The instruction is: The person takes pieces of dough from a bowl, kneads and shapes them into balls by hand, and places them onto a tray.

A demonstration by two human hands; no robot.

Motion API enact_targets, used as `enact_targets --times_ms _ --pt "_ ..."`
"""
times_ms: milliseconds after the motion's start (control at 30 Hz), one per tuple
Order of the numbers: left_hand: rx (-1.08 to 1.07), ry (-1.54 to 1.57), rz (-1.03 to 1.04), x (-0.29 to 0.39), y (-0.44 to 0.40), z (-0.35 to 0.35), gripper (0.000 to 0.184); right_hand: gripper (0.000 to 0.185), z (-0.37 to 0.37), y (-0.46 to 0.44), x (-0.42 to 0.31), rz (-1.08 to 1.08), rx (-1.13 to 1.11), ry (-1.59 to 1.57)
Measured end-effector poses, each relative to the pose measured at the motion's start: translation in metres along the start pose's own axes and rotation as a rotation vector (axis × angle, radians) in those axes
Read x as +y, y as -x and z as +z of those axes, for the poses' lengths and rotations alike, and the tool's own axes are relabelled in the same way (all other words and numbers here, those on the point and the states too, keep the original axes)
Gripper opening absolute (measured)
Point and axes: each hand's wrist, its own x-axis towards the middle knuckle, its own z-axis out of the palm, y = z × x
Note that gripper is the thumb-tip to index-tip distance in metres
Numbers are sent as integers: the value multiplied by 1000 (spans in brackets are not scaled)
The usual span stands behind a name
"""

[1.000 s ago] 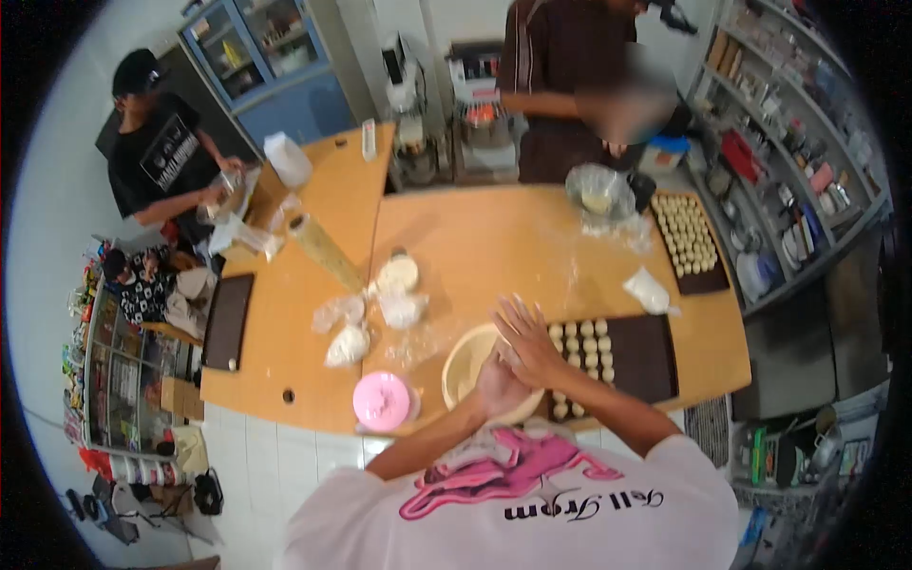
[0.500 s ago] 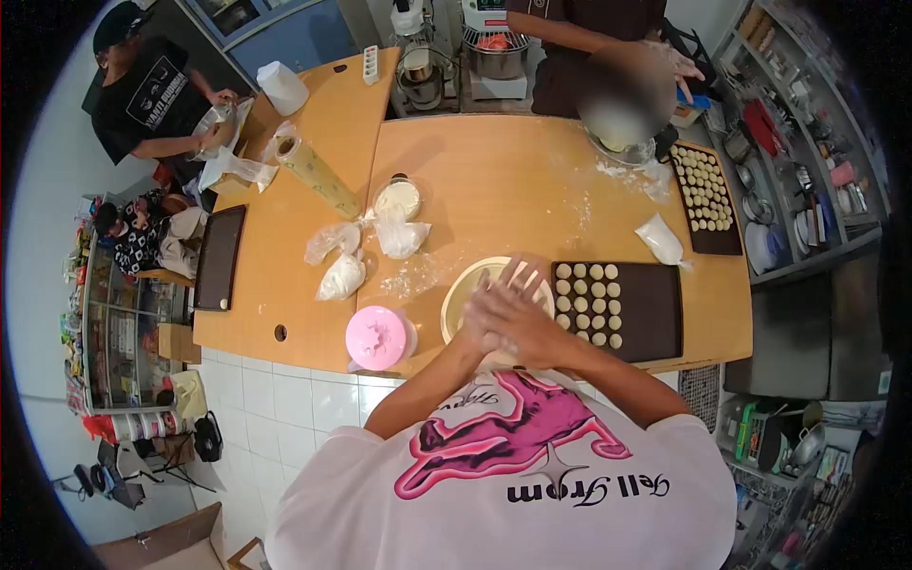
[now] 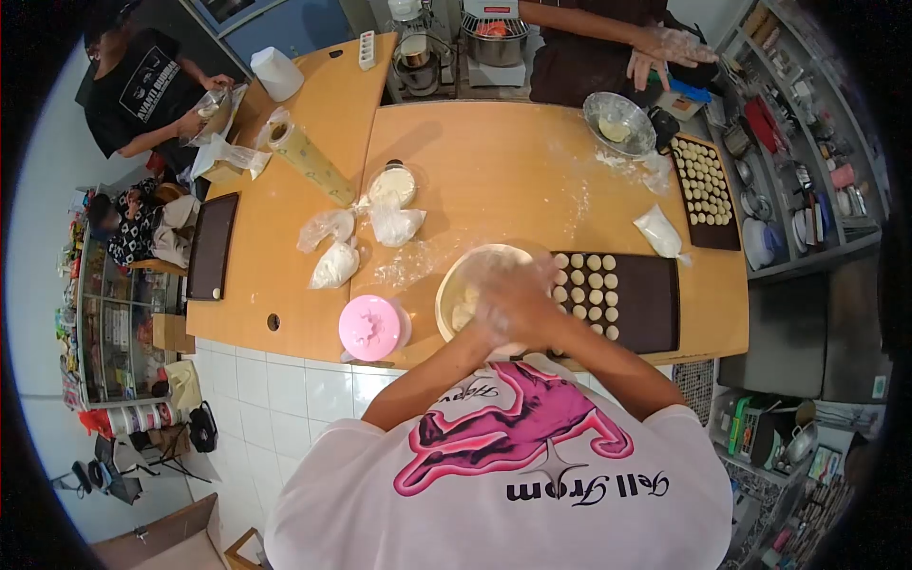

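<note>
Over a cream bowl (image 3: 445, 296), my left hand (image 3: 490, 309) and my right hand (image 3: 528, 302) lie against each other, palm to palm. Motion smears their fingers, and whatever may be between the palms is hidden. Pale lumps of dough (image 3: 464, 310) show inside the bowl, left of my hands. Just right of the bowl is a dark baking tray (image 3: 650, 304). Several round dough balls (image 3: 596, 296) sit in rows on its left part. A pink lidded container (image 3: 370, 328) stands to the left of the bowl.
Bags of white powder (image 3: 334, 265), a tub of powder (image 3: 392, 184) and a plastic wrap roll (image 3: 313, 165) stand left. Another bag (image 3: 659, 233), a metal bowl (image 3: 619, 123) and a filled tray (image 3: 704, 195) are right. Co-workers are across the table and at the far left.
My hands have shifted against each other and are now blurred, uncovering dough in the bowl. The co-worker across the table has lifted their hands off the metal bowl. The view has shifted slightly.
</note>
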Motion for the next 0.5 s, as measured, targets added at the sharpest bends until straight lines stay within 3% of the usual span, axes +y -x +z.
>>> enact_targets --times_ms 33,133,167,267,300,400,467,500 --pt "-36 10 75 2 -3 -3 71 56 30 8 9 -483 317 49" --pt "-217 116 -19 18 2 9 77 35 45 0 37 -557 427 -103" --pt "-74 54 -141 16 10 20 77 39 44 -1 39 -470 458 -1" --pt "79 -18 -235 -10 20 41 75 51 24 -8 43 -282 515 238" --pt "-110 -223 -124 -20 8 -1 68 53 18 -6 41 -274 501 266" --pt "-74 67 134 -2 3 -3 62 52 31 19 3 -487 293 77" --pt "-23 150 87 4 6 1 58 53 29 14 18 -308 312 49" --pt "17 135 -49 4 14 16 56 53 26 11 26 -176 366 113"
